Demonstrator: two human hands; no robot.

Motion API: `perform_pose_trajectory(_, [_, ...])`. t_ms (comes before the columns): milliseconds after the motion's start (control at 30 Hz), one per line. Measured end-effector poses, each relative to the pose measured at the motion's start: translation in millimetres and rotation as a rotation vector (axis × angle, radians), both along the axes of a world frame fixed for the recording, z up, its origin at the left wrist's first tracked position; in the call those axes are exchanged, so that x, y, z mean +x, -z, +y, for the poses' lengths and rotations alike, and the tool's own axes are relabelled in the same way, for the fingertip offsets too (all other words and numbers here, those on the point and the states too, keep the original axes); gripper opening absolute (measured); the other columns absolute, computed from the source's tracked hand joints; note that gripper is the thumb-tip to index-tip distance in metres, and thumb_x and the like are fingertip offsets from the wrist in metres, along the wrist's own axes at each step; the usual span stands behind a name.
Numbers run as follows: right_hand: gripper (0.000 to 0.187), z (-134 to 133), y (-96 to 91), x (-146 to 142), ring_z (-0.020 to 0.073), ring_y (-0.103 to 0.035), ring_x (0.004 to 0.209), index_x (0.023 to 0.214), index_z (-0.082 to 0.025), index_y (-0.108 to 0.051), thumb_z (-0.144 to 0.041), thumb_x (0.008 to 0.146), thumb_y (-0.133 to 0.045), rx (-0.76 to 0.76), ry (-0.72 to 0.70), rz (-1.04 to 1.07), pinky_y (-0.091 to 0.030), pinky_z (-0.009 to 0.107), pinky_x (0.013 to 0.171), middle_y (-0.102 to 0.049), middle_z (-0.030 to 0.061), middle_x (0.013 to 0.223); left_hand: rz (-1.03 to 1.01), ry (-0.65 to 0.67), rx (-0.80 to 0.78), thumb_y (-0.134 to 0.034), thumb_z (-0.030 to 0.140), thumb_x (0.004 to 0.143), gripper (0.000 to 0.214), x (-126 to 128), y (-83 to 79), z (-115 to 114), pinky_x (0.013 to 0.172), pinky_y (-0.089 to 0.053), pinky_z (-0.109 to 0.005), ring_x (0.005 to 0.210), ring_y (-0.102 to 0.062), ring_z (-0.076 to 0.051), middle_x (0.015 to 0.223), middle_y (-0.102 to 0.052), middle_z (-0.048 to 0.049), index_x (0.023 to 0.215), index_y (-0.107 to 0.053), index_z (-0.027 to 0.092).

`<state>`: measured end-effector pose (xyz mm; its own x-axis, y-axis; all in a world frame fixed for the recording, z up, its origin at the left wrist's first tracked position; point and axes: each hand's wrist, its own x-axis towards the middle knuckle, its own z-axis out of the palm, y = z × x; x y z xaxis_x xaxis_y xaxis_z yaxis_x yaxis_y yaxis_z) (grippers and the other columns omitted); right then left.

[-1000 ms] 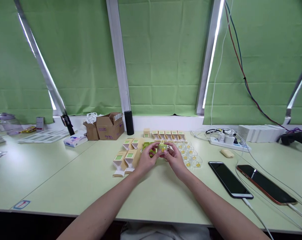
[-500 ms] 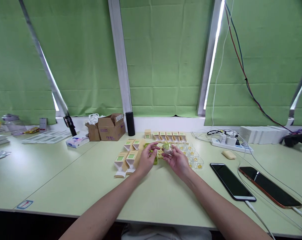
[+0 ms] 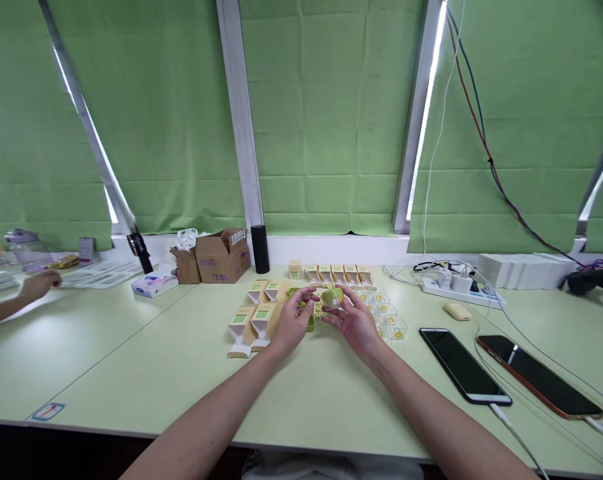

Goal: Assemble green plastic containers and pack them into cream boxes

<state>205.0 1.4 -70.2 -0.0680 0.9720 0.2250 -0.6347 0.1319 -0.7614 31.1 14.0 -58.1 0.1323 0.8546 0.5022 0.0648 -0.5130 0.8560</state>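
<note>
My right hand (image 3: 354,321) is curled round a small clear cup with a green piece in it (image 3: 332,297), held above the table. My left hand (image 3: 292,322) is just left of it, thumb and fingers pinched toward the cup; whether it grips anything is unclear. Under the hands lie green pieces (image 3: 310,322) on the pale green table (image 3: 131,360). Several clear cups with yellow dots (image 3: 391,323) sit to the right. Small tan boxes with green labels (image 3: 251,321) stand to the left, with another row of them (image 3: 338,273) behind.
Two phones (image 3: 464,365) (image 3: 538,375) on cables lie at right, by a power strip (image 3: 458,283) and a beige case (image 3: 456,310). Cardboard boxes (image 3: 221,253) and a black cylinder (image 3: 260,248) stand at the back. Another person's hand (image 3: 38,285) reaches in at far left.
My hands lifted the clear cup off the green pieces, the right hand now holding it. Another person's hand has come into view at far left.
</note>
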Motion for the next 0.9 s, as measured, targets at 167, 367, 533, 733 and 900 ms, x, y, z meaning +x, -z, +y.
perform_pose_trajectory(167, [0.056,-3.9,-1.9,-3.7,0.0222,-0.071,0.09,0.12,-0.029,-0.065,-0.044,0.072,-0.09,0.065,0.106,-0.041,-0.065,0.045,0.081,-0.071,0.0021,0.099,-0.004,-0.004,-0.001,-0.065,0.04,0.094,0.035,-0.5,-0.4,-1.0,0.09,-0.054,-0.034,0.112,-0.067,-0.023,0.113,-0.072,-0.0095,0.124,-0.065,0.021])
perform_pose_trajectory(367, [0.063,-5.4,-3.7,-4.8,0.0184,-0.067,0.093,0.122,-0.029,-0.064,-0.041,0.067,-0.093,0.1,0.245,-0.129,-0.065,0.039,0.078,-0.061,0.0037,0.119,0.01,0.014,-0.001,-0.065,0.039,0.094,0.036,-1.5,-1.8,-2.8,0.092,-0.053,-0.035,0.114,-0.066,-0.024,0.116,-0.071,-0.0105,0.125,-0.064,0.021])
perform_pose_trajectory(533, [0.066,-7.1,-6.1,-4.9,0.0165,-0.064,0.089,0.124,-0.029,-0.061,-0.038,0.066,-0.093,0.13,0.294,-0.203,-0.065,0.036,0.074,-0.06,0.0052,0.126,0.026,0.029,0.022,-0.068,0.039,0.092,0.041,-3.1,0.7,-1.0,0.092,-0.054,-0.036,0.117,-0.065,-0.025,0.12,-0.071,-0.0124,0.128,-0.064,0.02])
perform_pose_trajectory(733, [0.069,-6.2,-5.6,-6.8,0.0191,-0.061,0.091,0.123,-0.028,-0.061,-0.033,0.062,-0.093,0.167,0.323,-0.243,-0.062,0.035,0.071,-0.063,0.0061,0.122,0.054,0.03,0.034,-0.071,0.033,0.089,0.044,-3.3,1.7,-1.0,0.094,-0.053,-0.036,0.12,-0.064,-0.026,0.124,-0.069,-0.0124,0.131,-0.062,0.021])
perform_pose_trajectory(900, [0.068,-5.4,-4.5,-6.9,0.0196,-0.063,0.094,0.123,-0.028,-0.061,-0.029,0.062,-0.091,0.167,0.342,-0.269,-0.06,0.034,0.076,-0.064,0.0067,0.122,0.07,0.033,0.052,-0.071,0.025,0.086,0.048,-3.1,-0.9,-3.3,0.093,-0.052,-0.036,0.121,-0.064,-0.026,0.126,-0.068,-0.0126,0.133,-0.06,0.021])
